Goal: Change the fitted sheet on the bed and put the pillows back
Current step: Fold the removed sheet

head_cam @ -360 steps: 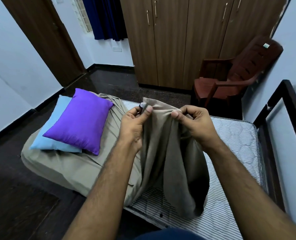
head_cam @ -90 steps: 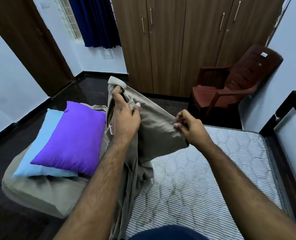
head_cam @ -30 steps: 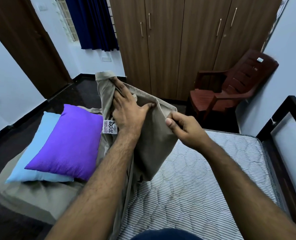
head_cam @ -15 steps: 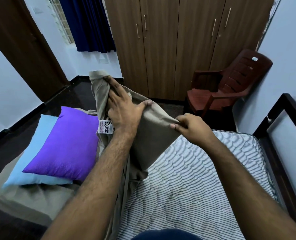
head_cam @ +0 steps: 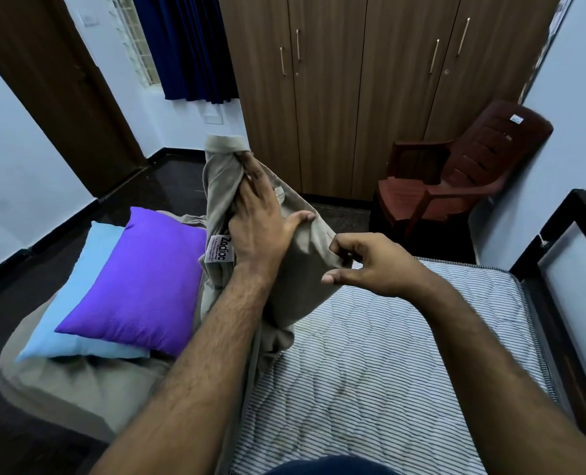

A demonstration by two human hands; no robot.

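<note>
I hold a beige fitted sheet (head_cam: 305,269) up over the bed. My left hand (head_cam: 260,228) grips a bunched part of it high up, next to a white label (head_cam: 221,257). My right hand (head_cam: 370,265) has its fingers curled over the sheet's right edge, with the thumb lifted a little off the cloth. The rest of the sheet hangs down to the bare striped mattress (head_cam: 387,354). A purple pillow (head_cam: 137,282) lies on a light blue pillow (head_cam: 79,303), both on a beige heap of sheet (head_cam: 79,389) at the bed's left end.
A brown plastic chair (head_cam: 456,180) stands past the bed's far edge, before a wooden wardrobe (head_cam: 353,97). The dark bed frame (head_cam: 576,269) runs along the right wall. A wooden door (head_cam: 44,80) and a blue curtain (head_cam: 181,46) are at the left, over dark floor.
My left hand has lifted the bunched sheet higher since three seconds ago. My right hand has slid along the edge, and its thumb has come away from the cloth.
</note>
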